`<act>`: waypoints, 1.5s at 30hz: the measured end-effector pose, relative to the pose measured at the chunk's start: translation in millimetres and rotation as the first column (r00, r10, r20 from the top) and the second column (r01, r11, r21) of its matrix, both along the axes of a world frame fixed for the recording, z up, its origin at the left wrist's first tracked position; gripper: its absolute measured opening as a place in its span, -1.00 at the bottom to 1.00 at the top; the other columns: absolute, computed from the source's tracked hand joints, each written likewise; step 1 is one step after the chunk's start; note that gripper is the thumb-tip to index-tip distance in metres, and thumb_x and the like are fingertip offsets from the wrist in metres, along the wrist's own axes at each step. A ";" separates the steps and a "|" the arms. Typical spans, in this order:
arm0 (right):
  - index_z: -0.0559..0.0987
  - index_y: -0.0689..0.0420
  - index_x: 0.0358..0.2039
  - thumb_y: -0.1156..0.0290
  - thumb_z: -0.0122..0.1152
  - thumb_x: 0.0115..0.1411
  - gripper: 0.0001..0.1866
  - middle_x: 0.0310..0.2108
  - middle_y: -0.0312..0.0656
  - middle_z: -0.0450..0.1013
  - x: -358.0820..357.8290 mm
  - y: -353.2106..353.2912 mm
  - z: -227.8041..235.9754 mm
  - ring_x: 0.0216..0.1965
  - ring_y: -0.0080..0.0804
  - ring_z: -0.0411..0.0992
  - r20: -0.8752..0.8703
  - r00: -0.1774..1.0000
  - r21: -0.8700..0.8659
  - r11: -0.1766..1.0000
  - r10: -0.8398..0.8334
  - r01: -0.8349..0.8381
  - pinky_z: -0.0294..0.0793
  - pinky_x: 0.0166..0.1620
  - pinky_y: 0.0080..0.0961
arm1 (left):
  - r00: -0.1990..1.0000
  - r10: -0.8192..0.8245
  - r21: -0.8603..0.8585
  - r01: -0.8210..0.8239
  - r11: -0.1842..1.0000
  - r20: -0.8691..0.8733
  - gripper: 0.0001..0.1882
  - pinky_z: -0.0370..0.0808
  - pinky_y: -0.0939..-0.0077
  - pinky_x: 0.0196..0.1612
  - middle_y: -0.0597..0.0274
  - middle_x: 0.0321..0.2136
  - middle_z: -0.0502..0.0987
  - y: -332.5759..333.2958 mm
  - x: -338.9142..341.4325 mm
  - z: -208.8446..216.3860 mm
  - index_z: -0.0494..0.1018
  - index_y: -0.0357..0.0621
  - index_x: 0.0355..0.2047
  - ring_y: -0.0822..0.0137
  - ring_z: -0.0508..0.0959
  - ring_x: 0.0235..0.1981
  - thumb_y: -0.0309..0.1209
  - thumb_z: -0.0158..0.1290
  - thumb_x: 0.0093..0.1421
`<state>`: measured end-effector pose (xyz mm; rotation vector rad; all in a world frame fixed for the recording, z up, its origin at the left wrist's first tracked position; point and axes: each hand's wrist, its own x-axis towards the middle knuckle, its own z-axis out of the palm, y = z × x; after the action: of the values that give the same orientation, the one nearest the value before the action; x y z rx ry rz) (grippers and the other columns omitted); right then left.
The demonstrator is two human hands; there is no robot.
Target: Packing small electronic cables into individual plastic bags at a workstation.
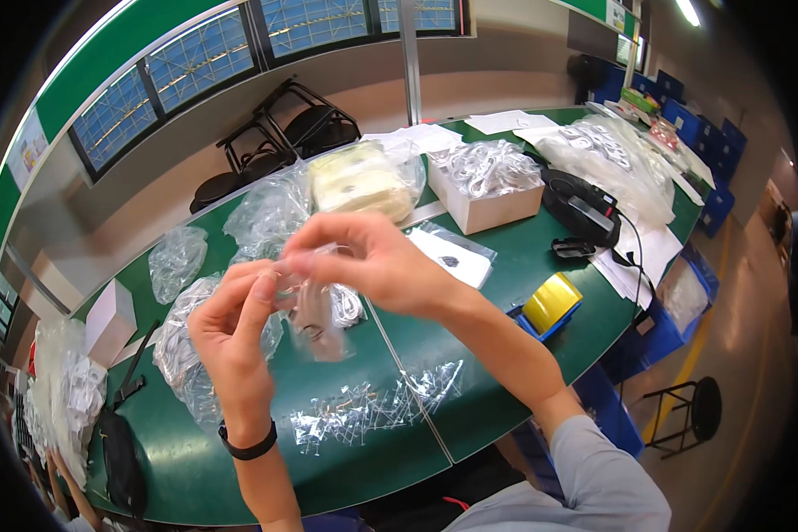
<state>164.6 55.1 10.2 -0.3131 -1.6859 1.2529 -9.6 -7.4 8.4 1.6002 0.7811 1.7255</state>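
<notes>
A small clear plastic bag hangs between my hands above the green table, something small and dark showing through it. My left hand, with a black band at the wrist, pinches the bag's upper left edge. My right hand comes over from the right, its fingers closed on the top of the bag and slightly blurred. Just behind the bag lies a coiled white cable. Below my hands, many thin, shiny little pieces are scattered; I cannot make out their kind.
Clear bags of coiled cables lie left, with a white box beyond. At the back stand a bag of pale packets and an open box of bagged cables. Right are a yellow tape roll and a black headset-like object.
</notes>
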 end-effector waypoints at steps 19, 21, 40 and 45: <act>0.63 0.16 -0.41 0.44 0.23 0.04 -0.89 -0.35 -0.06 0.55 183.0 216.8 -86.5 -0.29 -0.07 0.56 0.359 -0.192 0.928 0.328 -0.913 0.177 0.55 -0.24 -0.17 | 0.944 0.097 -0.172 -0.157 0.973 -0.316 -0.78 0.44 0.70 -0.36 0.27 -0.30 0.62 7.5 -21.0 6.6 0.61 -0.21 -0.14 0.56 0.55 -0.30 -0.40 0.16 0.24; 0.63 0.17 -0.38 0.46 0.23 0.02 -0.86 -0.34 -0.05 0.56 173.8 207.5 -98.6 -0.29 -0.08 0.56 0.469 -0.204 0.883 0.445 -0.859 0.151 0.55 -0.23 -0.18 | 0.945 0.091 -0.186 -0.156 0.970 -0.316 -0.77 0.43 0.70 -0.32 0.26 -0.31 0.62 4.8 -27.5 9.0 0.60 -0.23 -0.13 0.55 0.56 -0.29 -0.39 0.15 0.25; 0.65 0.25 -0.37 0.00 0.26 -0.06 -0.50 -0.31 0.07 0.59 -39.7 92.8 -132.3 -0.23 -0.01 0.57 0.855 0.173 0.391 0.828 -0.488 0.402 0.55 -0.14 -0.18 | 0.907 0.125 -0.164 -0.206 0.965 -0.402 -0.68 0.49 0.55 -0.15 0.15 -0.30 0.63 28.8 -48.0 -8.6 0.56 -0.33 -0.10 0.41 0.59 -0.31 -0.32 0.13 0.27; 0.63 0.21 -0.48 0.14 0.24 0.00 -0.67 -0.45 0.02 0.57 -30.9 79.9 -102.6 -0.36 -0.06 0.55 0.678 0.364 0.459 0.754 -0.639 0.470 0.53 -0.24 -0.22 | 0.908 0.115 -0.243 -0.227 0.943 -0.402 -0.67 0.49 0.54 -0.17 0.15 -0.31 0.64 51.3 -67.1 -28.3 0.55 -0.34 -0.10 0.41 0.60 -0.32 -0.30 0.11 0.28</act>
<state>133.6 135.1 -92.4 -1.4174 -2.1358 0.3635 -76.8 43.9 -19.9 1.7245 1.3360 1.3449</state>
